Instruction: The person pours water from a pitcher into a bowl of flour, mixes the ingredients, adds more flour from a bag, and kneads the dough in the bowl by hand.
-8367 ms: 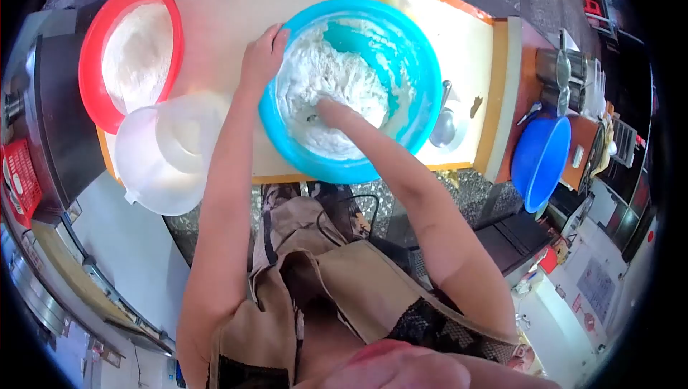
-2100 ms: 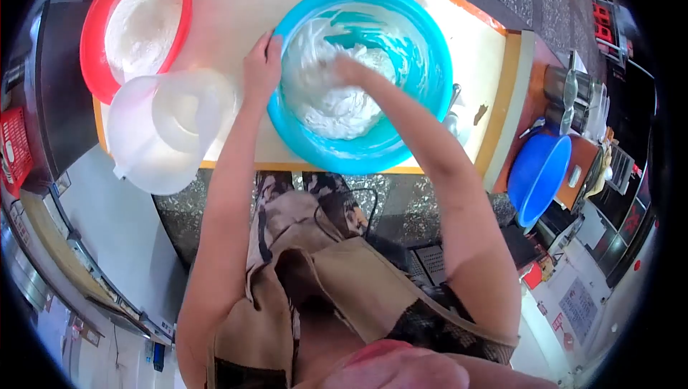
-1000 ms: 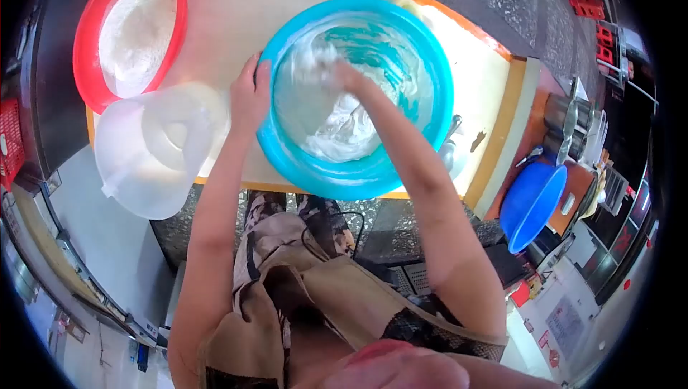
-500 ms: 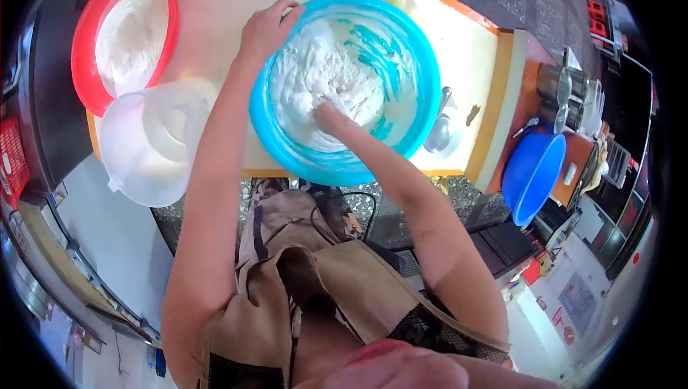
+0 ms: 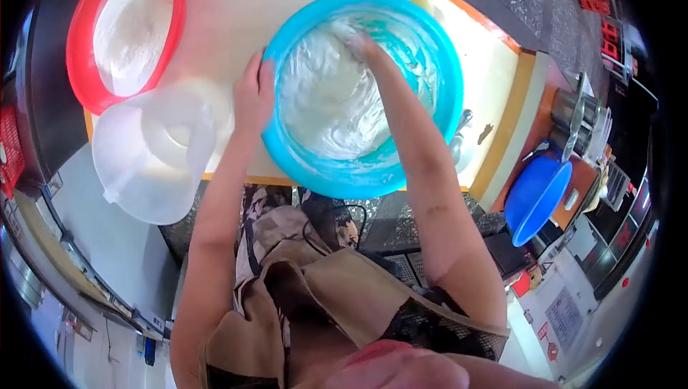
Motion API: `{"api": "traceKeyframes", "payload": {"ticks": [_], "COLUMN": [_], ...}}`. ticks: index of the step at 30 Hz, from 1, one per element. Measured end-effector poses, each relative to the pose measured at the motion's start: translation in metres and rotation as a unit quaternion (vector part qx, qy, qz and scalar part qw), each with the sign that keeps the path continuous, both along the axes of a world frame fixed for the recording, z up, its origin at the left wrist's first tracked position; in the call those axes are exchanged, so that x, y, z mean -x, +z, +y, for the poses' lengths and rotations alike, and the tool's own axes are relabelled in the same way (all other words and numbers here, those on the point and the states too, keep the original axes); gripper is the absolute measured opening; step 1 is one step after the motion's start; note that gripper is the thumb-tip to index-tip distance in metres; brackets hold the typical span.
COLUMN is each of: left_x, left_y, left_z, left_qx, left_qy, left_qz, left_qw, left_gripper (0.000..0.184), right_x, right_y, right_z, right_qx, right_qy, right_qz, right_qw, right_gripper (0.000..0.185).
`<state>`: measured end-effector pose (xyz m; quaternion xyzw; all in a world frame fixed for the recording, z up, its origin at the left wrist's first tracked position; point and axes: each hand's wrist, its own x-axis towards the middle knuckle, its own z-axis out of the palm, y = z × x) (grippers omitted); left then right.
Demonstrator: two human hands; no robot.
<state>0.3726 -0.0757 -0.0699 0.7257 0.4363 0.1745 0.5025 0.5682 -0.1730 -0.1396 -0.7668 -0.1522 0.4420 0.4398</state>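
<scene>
A wide turquoise basin [image 5: 453,95] stands on the table, with sticky white dough [image 5: 326,95] spread inside and smeared up its far wall. At the basin's left side, my left hand [image 5: 254,95] is closed on the rim. My right hand [image 5: 364,46] reaches into the basin toward the far side, at the upper edge of the dough. Its fingers are coated with dough and blurred, so their pose is hidden.
A red basin [image 5: 177,23] of white flour [image 5: 132,31] stands at the far left. Nearer is a translucent plastic container [image 5: 147,167] at the table's edge. A metal scoop [image 5: 462,127] lies right of the turquoise basin. Farther right is a blue basin [image 5: 537,199].
My right hand has moved from the middle of the dough to its far side. My left hand has slid down the rim toward me. The dough looks more spread out.
</scene>
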Motion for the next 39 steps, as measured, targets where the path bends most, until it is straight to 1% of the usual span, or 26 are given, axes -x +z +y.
{"api": "traceKeyframes", "payload": {"ticks": [1,2,3,4,5,7,9,10,12,14,17,18,20,22,24,26,27,28,29,30,32,33,35,37,38,39], "left_x": [-0.004,-0.007,-0.015,-0.022,-0.027,-0.032,-0.033,-0.036,-0.042,-0.047,-0.070,-0.071,-0.058,-0.022,0.020,0.038,0.040,0.040,0.038,0.033,0.028,0.026,0.013,-0.002,-0.008,-0.012], "left_y": [-0.001,-0.003,-0.003,-0.001,0.004,0.012,0.013,0.010,0.008,0.011,0.017,0.019,0.017,0.015,0.000,0.014,0.017,0.019,0.016,0.011,0.007,0.006,0.001,0.004,0.004,0.001], "left_z": [0.008,0.014,0.021,0.026,0.030,0.033,0.033,0.034,0.037,0.041,0.049,0.050,0.041,0.025,-0.011,-0.045,-0.050,-0.052,-0.050,-0.044,-0.032,-0.024,-0.002,0.012,0.017,0.021], "left_qx": [-0.032,-0.034,-0.025,-0.013,-0.012,0.008,0.016,0.018,0.000,-0.012,-0.016,-0.051,-0.079,-0.031,0.058,0.126,0.122,0.102,0.083,0.079,0.025,0.027,0.005,-0.033,-0.031,-0.042], "left_qy": [-0.029,-0.031,-0.047,-0.065,-0.067,-0.096,-0.091,-0.080,-0.092,-0.108,-0.168,-0.175,-0.179,-0.109,0.023,0.108,0.112,0.119,0.128,0.134,0.100,0.101,0.050,0.012,0.012,-0.002], "left_qz": [-0.002,0.000,-0.006,-0.013,-0.015,0.003,0.007,0.010,0.014,0.025,0.001,0.041,0.086,0.067,0.035,-0.028,-0.027,-0.020,-0.014,-0.015,0.003,0.008,0.033,0.026,0.024,0.015], "left_qw": [0.999,0.999,0.999,0.998,0.998,0.995,0.996,0.997,0.996,0.994,0.986,0.982,0.977,0.991,0.997,0.986,0.986,0.987,0.988,0.988,0.995,0.995,0.998,0.999,0.999,0.999], "left_gripper": [0.033,0.033,0.032,0.032,0.032,0.032,0.032,0.032,0.032,0.032,0.035,0.036,0.037,0.036,0.036,0.038,0.038,0.038,0.039,0.039,0.038,0.038,0.037,0.036,0.036,0.035], "right_x": [0.010,0.015,0.015,0.029,0.049,0.097,0.113,0.112,0.108,0.112,0.112,0.108,0.087,0.088,0.079,0.050,0.030,0.007,0.001,-0.006,-0.015,-0.007,0.016,0.040,0.069,0.099], "right_y": [0.006,0.017,0.031,0.026,0.025,0.086,0.073,0.044,-0.002,-0.018,-0.001,0.011,0.074,0.147,0.136,0.104,0.106,0.077,0.070,0.066,0.012,0.007,0.015,0.062,0.054,0.046], "right_z": [0.004,0.010,0.013,-0.004,-0.028,-0.084,-0.129,-0.140,-0.146,-0.146,-0.128,-0.117,-0.099,-0.112,-0.136,-0.117,-0.080,-0.055,-0.024,0.006,0.020,0.025,0.033,0.015,-0.023,-0.061], "right_qx": [0.000,0.099,0.192,0.075,-0.043,0.108,0.040,0.041,0.235,0.241,0.261,0.263,0.377,0.210,0.247,0.202,0.175,0.029,0.018,0.007,-0.020,-0.019,0.054,0.087,0.069,0.049], "right_qy": [0.001,0.198,0.384,0.483,0.567,0.525,0.375,0.377,0.359,0.390,0.468,0.492,0.566,0.536,0.455,0.317,0.336,0.240,0.141,0.039,0.262,0.262,0.395,0.517,0.467,0.404], "right_qz": [0.007,-0.031,-0.074,-0.167,-0.252,-0.362,-0.399,-0.402,-0.250,-0.224,-0.166,-0.151,0.073,-0.187,-0.294,-0.403,-0.415,-0.348,-0.145,0.065,-0.054,-0.049,-0.127,-0.084,-0.245,-0.399], "right_qw": [1.000,0.975,0.900,0.856,0.783,0.763,0.836,0.833,0.868,0.860,0.828,0.816,0.729,0.796,0.804,0.835,0.827,0.906,0.979,0.997,0.963,0.964,0.908,0.847,0.847,0.822], "right_gripper": [0.048,0.046,0.043,0.040,0.038,0.032,0.032,0.032,0.033,0.030,0.023,0.021,0.056,0.075,0.079,0.085,0.081,0.069,0.063,0.056,0.051,0.051,0.046,0.045,0.042,0.040]}}
